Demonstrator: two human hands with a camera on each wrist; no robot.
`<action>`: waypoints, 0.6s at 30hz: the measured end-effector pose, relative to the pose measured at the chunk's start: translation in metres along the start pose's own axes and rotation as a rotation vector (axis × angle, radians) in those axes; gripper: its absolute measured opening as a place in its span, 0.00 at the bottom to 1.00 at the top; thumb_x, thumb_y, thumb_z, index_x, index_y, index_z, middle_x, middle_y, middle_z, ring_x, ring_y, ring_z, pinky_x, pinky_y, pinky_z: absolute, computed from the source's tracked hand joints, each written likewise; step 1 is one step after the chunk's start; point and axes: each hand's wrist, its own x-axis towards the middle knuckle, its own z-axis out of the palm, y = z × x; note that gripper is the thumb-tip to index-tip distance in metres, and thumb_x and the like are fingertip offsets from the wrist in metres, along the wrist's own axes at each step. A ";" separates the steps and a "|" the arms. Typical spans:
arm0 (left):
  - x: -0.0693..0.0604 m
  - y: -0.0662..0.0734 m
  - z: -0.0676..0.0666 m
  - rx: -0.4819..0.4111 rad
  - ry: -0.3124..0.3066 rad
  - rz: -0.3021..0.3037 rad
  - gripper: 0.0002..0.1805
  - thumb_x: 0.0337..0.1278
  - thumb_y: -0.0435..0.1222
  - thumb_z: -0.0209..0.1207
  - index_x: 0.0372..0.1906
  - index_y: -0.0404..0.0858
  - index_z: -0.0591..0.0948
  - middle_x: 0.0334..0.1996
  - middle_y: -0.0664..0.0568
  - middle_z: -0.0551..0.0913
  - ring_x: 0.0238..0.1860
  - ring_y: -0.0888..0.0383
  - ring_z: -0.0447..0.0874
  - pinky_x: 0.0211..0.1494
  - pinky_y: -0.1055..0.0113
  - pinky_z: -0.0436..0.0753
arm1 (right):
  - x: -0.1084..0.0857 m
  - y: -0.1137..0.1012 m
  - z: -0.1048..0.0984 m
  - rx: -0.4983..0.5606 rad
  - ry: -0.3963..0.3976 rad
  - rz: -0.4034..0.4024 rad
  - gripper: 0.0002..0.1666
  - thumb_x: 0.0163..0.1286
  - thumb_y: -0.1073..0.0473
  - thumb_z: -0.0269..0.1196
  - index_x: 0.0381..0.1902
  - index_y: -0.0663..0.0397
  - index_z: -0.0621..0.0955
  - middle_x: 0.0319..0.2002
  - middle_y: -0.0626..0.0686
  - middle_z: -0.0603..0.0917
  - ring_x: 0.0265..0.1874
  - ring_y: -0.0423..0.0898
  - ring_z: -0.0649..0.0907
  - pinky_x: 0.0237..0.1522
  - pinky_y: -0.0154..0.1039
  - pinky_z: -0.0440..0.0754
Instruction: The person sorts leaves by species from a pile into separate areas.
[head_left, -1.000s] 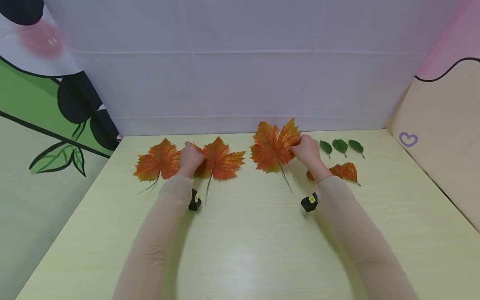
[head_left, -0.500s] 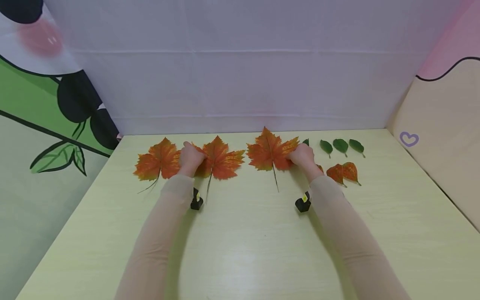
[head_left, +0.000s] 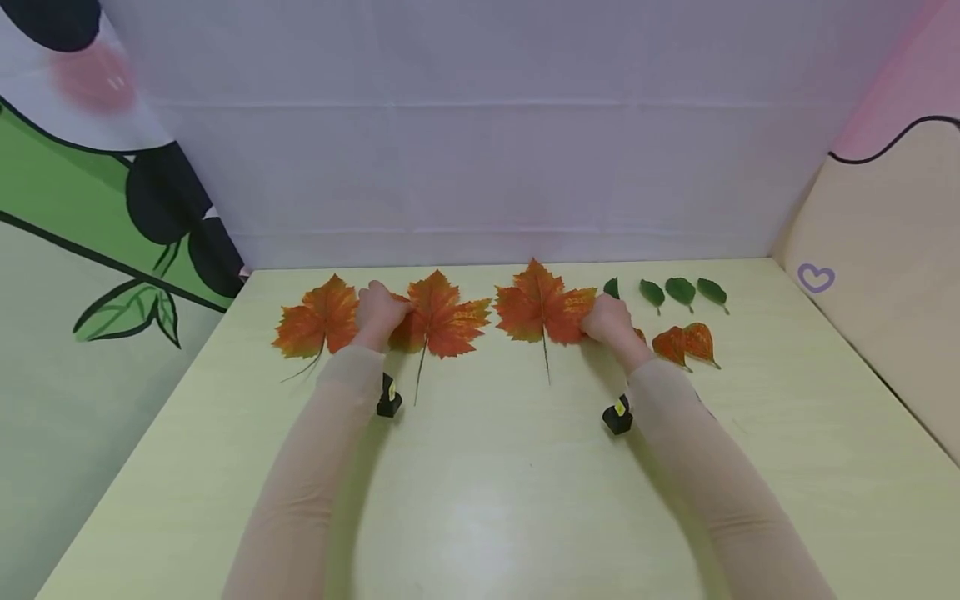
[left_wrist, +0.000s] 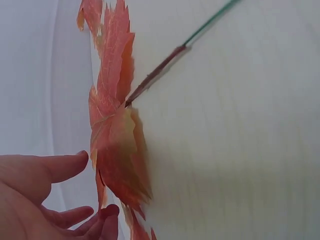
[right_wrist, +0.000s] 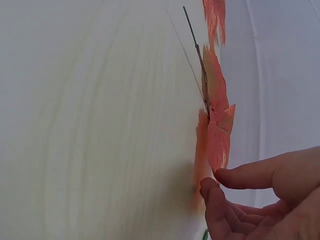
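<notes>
In the head view, my left hand [head_left: 379, 315] is between two orange artificial maple leaves, the far-left leaf [head_left: 318, 315] and the middle leaf [head_left: 441, 321]. The left wrist view shows its thumb and fingers spread apart at the edge of the middle leaf [left_wrist: 112, 145], fingertips close against it. My right hand [head_left: 609, 320] pinches the side of the right-hand maple leaf [head_left: 542, 304] between thumb and index finger, as the right wrist view of that leaf [right_wrist: 218, 135] shows. This leaf's stem points toward me, and its pinched edge stands slightly off the table.
Several small green leaves [head_left: 680, 290] lie in a row at the back right. In front of them are small orange-brown leaves [head_left: 699, 342], one mostly hidden behind my right wrist. A white cloth wall [head_left: 495, 183] rises behind the pale table [head_left: 480, 483].
My right hand has lowered the right-hand maple leaf to the table and straightened it, its stem swinging leftward. My left hand has stayed nearly in place.
</notes>
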 end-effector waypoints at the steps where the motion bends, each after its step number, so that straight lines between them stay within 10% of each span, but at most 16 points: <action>1: 0.000 0.000 -0.001 0.009 -0.002 0.009 0.33 0.52 0.45 0.61 0.54 0.27 0.63 0.54 0.33 0.65 0.47 0.40 0.69 0.51 0.51 0.72 | -0.001 0.000 0.000 -0.011 0.001 -0.010 0.05 0.54 0.66 0.54 0.29 0.64 0.73 0.30 0.58 0.73 0.27 0.49 0.70 0.23 0.35 0.67; 8: -0.003 0.002 -0.010 0.079 0.023 0.107 0.29 0.55 0.45 0.57 0.53 0.27 0.67 0.52 0.34 0.67 0.50 0.41 0.67 0.53 0.52 0.71 | -0.014 -0.006 -0.013 -0.137 0.025 -0.059 0.15 0.61 0.62 0.52 0.15 0.53 0.65 0.14 0.48 0.62 0.15 0.43 0.64 0.16 0.34 0.62; 18: -0.022 0.039 -0.036 0.013 -0.001 0.352 0.25 0.63 0.41 0.51 0.60 0.32 0.65 0.56 0.39 0.68 0.54 0.44 0.69 0.56 0.53 0.70 | -0.029 -0.012 -0.041 -0.114 0.233 -0.269 0.21 0.68 0.51 0.51 0.50 0.60 0.73 0.35 0.58 0.82 0.25 0.51 0.79 0.20 0.42 0.73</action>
